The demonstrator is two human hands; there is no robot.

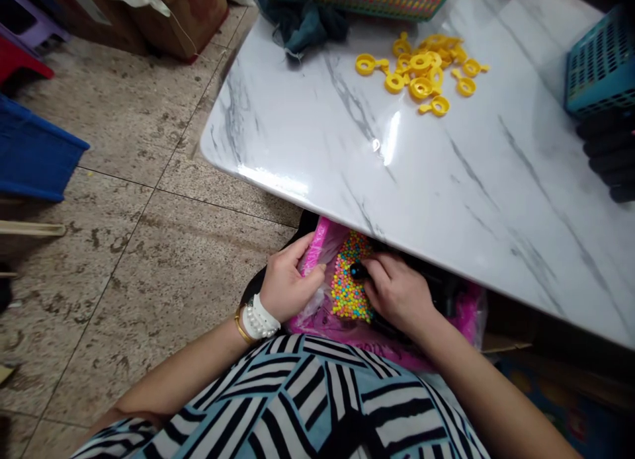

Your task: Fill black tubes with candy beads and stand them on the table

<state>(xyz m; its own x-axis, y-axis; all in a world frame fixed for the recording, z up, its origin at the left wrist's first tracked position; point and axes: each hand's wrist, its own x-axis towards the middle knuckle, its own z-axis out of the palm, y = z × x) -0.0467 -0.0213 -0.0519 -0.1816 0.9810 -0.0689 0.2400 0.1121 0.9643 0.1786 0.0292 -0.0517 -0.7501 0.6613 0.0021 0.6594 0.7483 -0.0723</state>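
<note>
While left hand grips pink bag, right hand holds black piece

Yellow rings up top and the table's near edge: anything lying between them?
Nothing. In the head view, bare marble table runs from the yellow rings to the near edge.

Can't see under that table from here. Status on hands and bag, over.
Left hand gripping pink bag edge. Right hand in beads, pinching small black piece. Table edge overhangs bag.
</note>
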